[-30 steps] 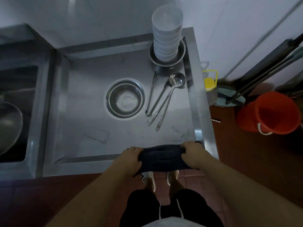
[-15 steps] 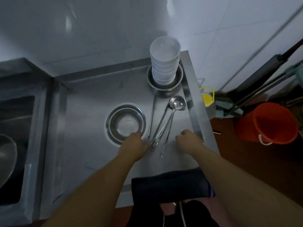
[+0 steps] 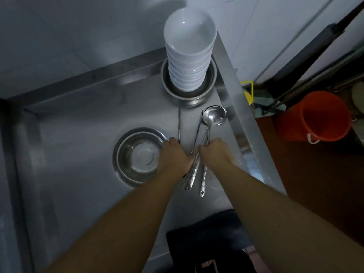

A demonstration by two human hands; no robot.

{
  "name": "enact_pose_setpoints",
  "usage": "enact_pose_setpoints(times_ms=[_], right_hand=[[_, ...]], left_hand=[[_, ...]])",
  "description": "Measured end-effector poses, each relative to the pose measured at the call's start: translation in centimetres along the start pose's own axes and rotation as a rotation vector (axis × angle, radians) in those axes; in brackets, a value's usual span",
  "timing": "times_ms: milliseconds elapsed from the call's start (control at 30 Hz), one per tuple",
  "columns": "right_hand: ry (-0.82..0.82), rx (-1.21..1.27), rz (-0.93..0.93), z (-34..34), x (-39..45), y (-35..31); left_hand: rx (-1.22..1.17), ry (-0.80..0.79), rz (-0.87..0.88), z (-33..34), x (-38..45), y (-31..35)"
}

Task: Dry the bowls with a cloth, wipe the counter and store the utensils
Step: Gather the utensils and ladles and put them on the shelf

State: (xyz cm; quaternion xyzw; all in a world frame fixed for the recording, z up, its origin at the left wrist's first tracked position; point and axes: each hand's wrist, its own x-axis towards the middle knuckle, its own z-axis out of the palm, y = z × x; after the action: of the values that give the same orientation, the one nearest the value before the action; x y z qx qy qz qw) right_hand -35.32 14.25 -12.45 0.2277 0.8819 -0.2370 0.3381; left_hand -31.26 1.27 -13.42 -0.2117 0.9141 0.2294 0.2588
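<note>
Both grips close over the utensils: the right hand (image 3: 215, 152) clasps the ladle (image 3: 211, 123) handle, while the left hand (image 3: 174, 156) covers the tongs (image 3: 192, 174), though whether it clenches them I cannot tell. On the steel bench (image 3: 78, 154) a dark cloth (image 3: 204, 233) drapes the near edge. White bowls (image 3: 189, 50) stack in a metal basin (image 3: 189, 97) at the far corner, and an empty metal bowl (image 3: 137, 154) sits just left of the hands.

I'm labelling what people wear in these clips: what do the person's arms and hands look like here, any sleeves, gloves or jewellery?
Both forearms are bare up to the picture's edge: no sleeves show. The left hand and right hand wear no gloves, and no watch or ring shows.
</note>
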Motion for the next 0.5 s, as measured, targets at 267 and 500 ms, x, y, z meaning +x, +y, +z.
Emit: enact_pose_setpoints(times_ms=[267,500], right_hand=[[0.034,-0.127,0.019,0.9,0.5,-0.8],[0.05,-0.16,-0.002,1.0,0.7,-0.3]], left_hand=[[-0.03,0.009,0.033,-0.1,0.7,0.7],[0.024,-0.069,-0.047,-1.5,0.1,-0.3]])
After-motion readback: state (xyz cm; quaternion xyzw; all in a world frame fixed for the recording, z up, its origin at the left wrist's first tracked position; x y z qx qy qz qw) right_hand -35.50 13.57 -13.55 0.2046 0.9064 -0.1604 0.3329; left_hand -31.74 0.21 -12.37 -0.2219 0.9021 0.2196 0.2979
